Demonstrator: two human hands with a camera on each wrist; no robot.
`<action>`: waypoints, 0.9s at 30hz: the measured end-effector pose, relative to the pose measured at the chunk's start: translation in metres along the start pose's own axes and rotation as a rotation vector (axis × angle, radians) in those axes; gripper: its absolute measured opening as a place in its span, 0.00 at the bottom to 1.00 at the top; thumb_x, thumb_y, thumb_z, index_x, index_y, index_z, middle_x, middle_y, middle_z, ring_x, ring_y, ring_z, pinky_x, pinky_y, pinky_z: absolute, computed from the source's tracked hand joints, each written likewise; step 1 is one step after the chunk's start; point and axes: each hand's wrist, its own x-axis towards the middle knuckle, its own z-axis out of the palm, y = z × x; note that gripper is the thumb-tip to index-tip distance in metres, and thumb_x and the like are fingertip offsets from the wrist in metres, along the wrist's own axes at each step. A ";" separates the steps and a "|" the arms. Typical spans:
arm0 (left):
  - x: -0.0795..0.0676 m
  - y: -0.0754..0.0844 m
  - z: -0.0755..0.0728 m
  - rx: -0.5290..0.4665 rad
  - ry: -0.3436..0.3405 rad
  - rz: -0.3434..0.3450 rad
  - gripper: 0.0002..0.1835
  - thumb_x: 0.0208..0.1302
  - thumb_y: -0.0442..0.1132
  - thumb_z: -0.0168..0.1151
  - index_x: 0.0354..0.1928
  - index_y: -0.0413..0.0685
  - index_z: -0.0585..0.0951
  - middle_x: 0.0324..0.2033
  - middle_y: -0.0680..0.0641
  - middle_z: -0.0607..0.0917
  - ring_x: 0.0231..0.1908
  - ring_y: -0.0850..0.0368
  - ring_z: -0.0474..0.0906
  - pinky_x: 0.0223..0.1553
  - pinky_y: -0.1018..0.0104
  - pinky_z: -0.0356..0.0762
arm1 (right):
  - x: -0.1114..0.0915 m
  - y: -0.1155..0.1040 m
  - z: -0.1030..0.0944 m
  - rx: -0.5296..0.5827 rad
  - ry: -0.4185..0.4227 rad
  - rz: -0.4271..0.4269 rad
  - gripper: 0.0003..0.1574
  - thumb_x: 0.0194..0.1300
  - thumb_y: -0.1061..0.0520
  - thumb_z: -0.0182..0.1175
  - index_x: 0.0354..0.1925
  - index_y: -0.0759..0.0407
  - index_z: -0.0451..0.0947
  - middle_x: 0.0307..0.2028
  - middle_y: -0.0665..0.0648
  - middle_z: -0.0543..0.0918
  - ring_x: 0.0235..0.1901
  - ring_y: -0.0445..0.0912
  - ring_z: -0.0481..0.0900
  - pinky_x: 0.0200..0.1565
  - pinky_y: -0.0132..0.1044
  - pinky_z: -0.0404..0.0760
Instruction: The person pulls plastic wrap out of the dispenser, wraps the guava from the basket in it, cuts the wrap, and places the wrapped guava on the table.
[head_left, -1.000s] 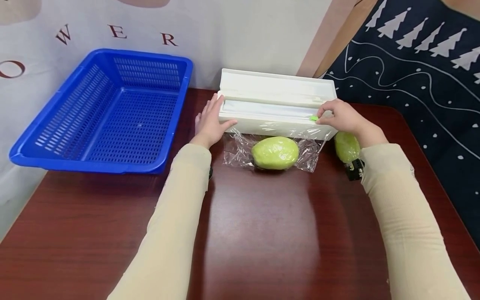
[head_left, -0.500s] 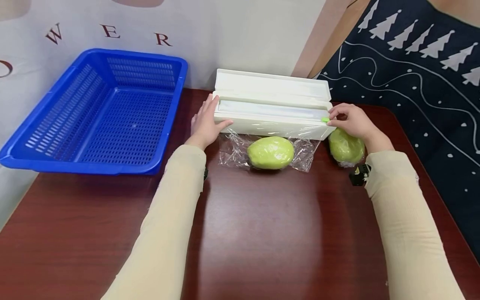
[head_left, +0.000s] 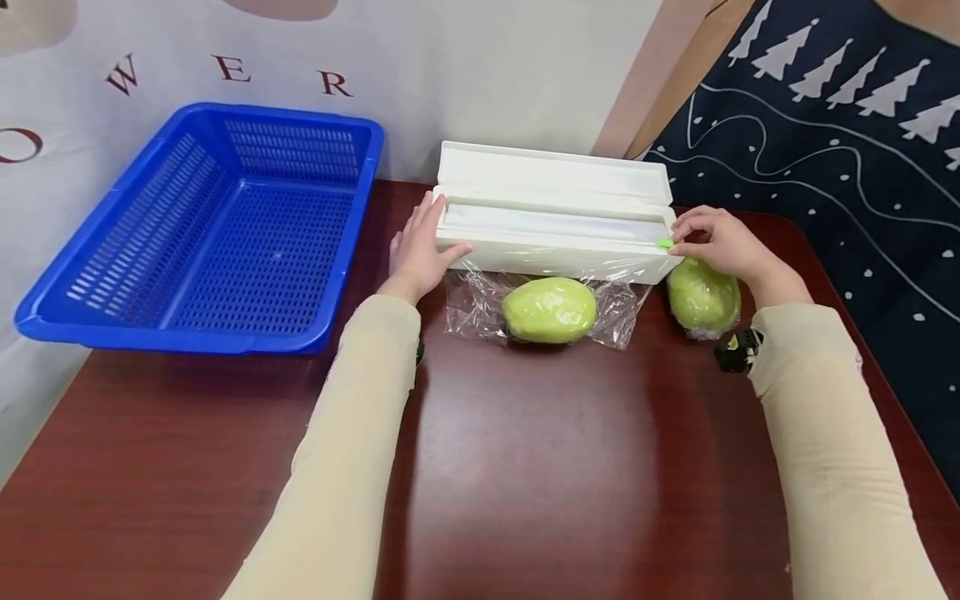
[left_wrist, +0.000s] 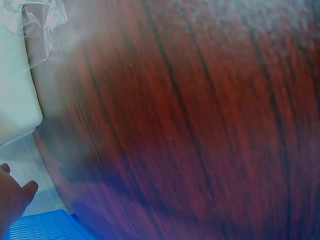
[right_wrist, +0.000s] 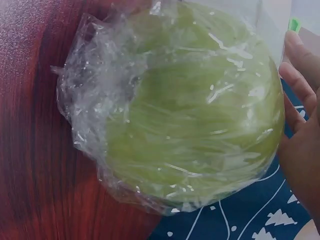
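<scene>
A white cling film dispenser box (head_left: pixel 558 254) lies along the back of the table with its lid raised. My left hand (head_left: pixel 420 254) rests against its left end, fingers fairly straight and thumb on the front face. At the right end, my right hand (head_left: pixel 723 242) pinches the green slide cutter (head_left: pixel 664 243) between thumb and fingers. Clear cling film (head_left: pixel 472 308) hangs from the box front onto the table. On the film sits a pale green oval fruit (head_left: pixel 550 310), its kind unclear. A second green fruit (right_wrist: pixel 200 110), wrapped in film, lies below my right hand.
A blue perforated plastic basket (head_left: pixel 232 340) stands at the back left. The dark red wooden table (head_left: pixel 525 467) spreads in front of the box. Behind are a white printed cloth and a navy cloth (head_left: pixel 825 200) with white trees.
My right hand has slid the green cutter rightward along the box to its right end. The left hand, the box and the oval fruit stay in place.
</scene>
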 end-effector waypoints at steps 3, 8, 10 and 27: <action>0.000 0.001 0.003 -0.012 -0.002 0.014 0.46 0.60 0.58 0.59 0.74 0.59 0.46 0.74 0.53 0.42 0.73 0.50 0.40 0.69 0.41 0.42 | -0.013 0.011 -0.007 -0.039 0.033 0.012 0.08 0.59 0.65 0.61 0.33 0.72 0.78 0.47 0.71 0.75 0.48 0.56 0.66 0.53 0.36 0.65; -0.001 -0.003 0.003 -0.029 -0.006 0.018 0.47 0.60 0.57 0.59 0.74 0.57 0.45 0.74 0.52 0.41 0.73 0.49 0.39 0.69 0.41 0.41 | -0.038 0.028 -0.020 -0.073 0.173 0.089 0.10 0.62 0.62 0.60 0.32 0.72 0.78 0.46 0.67 0.78 0.38 0.27 0.68 0.48 0.28 0.67; -0.001 -0.005 0.002 -0.027 -0.003 0.021 0.47 0.60 0.57 0.60 0.74 0.57 0.45 0.74 0.52 0.41 0.73 0.49 0.39 0.69 0.40 0.41 | -0.043 0.027 -0.023 -0.040 0.245 0.104 0.12 0.63 0.59 0.59 0.35 0.71 0.78 0.48 0.63 0.78 0.35 0.19 0.63 0.41 0.19 0.65; 0.002 0.007 -0.008 -0.400 -0.013 -0.013 0.48 0.53 0.45 0.68 0.72 0.45 0.53 0.74 0.45 0.45 0.73 0.50 0.41 0.72 0.57 0.43 | -0.058 -0.035 0.007 0.064 0.256 0.063 0.19 0.67 0.54 0.55 0.51 0.65 0.76 0.47 0.62 0.79 0.38 0.35 0.73 0.42 0.27 0.70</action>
